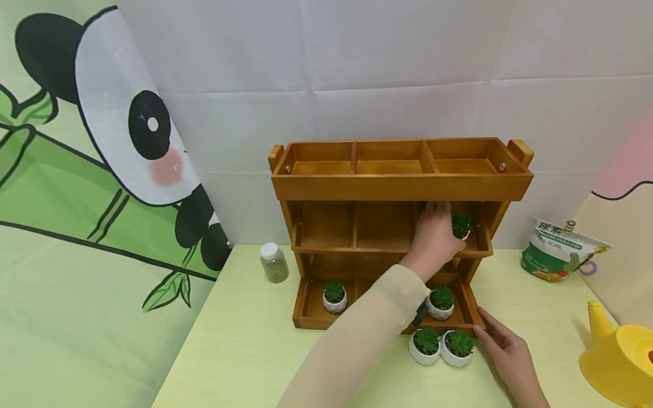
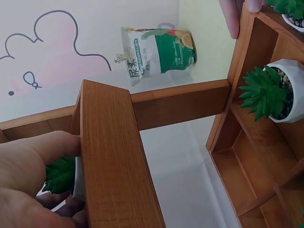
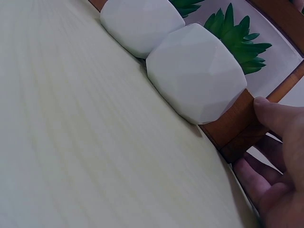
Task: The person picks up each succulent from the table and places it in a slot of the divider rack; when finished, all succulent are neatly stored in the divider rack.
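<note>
Succulents, two green ones in white faceted pots (image 1: 458,348), stand nearest on the pale-yellow table (image 1: 229,351), just beside the right hand (image 1: 512,357), which grips the brown wooden three-tier shelf (image 1: 403,188) by its lower corner. Farther back, in the middle tier's right compartment, the left hand (image 1: 435,235) seems to hold a third potted succulent (image 1: 461,222), its grip partly rail-hidden; best keep the shelf braced and the pot level.

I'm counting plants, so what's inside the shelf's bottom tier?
The bottom tier holds one plant at left and a second plant at right. In the head view, the left sleeve covers much of the middle, so I can't tell whether anything's there.
</note>
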